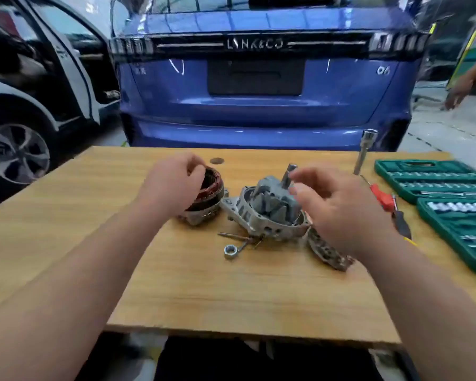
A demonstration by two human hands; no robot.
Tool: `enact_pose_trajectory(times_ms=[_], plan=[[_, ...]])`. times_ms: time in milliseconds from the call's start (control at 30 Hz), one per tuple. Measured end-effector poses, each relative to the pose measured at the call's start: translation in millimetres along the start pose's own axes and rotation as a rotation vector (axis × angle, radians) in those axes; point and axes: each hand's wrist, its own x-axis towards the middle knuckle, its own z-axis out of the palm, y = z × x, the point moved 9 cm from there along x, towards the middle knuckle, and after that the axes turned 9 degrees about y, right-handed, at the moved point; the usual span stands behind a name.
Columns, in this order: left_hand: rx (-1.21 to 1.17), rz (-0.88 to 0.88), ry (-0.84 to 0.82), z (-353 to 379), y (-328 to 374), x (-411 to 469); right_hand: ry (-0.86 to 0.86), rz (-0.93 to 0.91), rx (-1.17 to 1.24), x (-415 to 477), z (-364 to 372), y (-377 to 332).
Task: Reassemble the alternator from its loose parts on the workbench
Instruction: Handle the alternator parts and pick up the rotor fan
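Note:
On the wooden workbench [231, 292] a grey claw-pole rotor [272, 200] with its shaft pointing up leans in a silver housing half [248, 215]. My right hand [338, 207] hovers beside the rotor, fingers loosely curled near the shaft, holding nothing I can see. To the left lies the stator [210, 193] with copper windings in the other housing half. My left hand [173, 185] grips its upper rim. A nut [230, 252] and long bolts [239, 237] lie in front. A rectifier plate [327, 253] lies under my right wrist.
Two green socket-set cases [434, 180] lie open at the right edge. A red-handled screwdriver [381, 199], a dark-handled one [401, 224] and an upright socket extension [364, 149] stand beside them. A blue car [259, 105] is behind the bench. Another person's arm [462, 86] is far right.

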Motion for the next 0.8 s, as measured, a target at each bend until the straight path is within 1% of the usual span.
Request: enact_pose_trajectory(times_ms=[33, 67, 100, 133, 167, 200, 267, 333, 433, 500, 567, 633, 700, 800], plan=[[0.113, -0.083, -0.131, 25, -10, 18, 0.115, -0.039, -0.1, 28, 5, 7], [0.198, -0.176, -0.279, 49, -17, 24, 0.146, -0.005, -0.206, 49, 14, 14], [0.272, -0.245, -0.407, 73, -30, 31, 0.115, 0.039, -0.246, 68, 30, 30], [0.325, -0.308, -0.499, 88, -38, 33, 0.038, 0.138, -0.294, 80, 49, 45], [0.388, -0.334, -0.564, 101, -48, 38, 0.019, 0.166, -0.269, 86, 64, 62], [0.399, -0.41, -0.609, 106, -59, 36, 0.03, 0.176, -0.229, 86, 72, 72], [0.372, -0.542, -0.626, 112, -75, 39, 0.141, 0.157, -0.159, 88, 74, 89], [0.347, -0.571, -0.648, 116, -77, 43, 0.211, 0.135, -0.112, 91, 73, 91], [0.357, -0.452, -0.646, 126, -74, 47, 0.27, 0.148, -0.046, 92, 68, 94], [0.406, -0.381, -0.67, 129, -77, 48, 0.23, 0.138, -0.075, 98, 72, 96], [0.465, -0.307, -0.79, 132, -74, 46, 0.196, 0.146, -0.115, 109, 78, 99], [0.567, -0.171, -0.895, 134, -67, 48, 0.181, 0.164, -0.16, 121, 84, 101], [0.653, -0.05, -0.904, 136, -58, 51, 0.163, 0.19, -0.205, 128, 88, 106], [0.659, 0.065, -0.85, 141, -56, 52, 0.144, 0.203, -0.233, 137, 92, 112]])
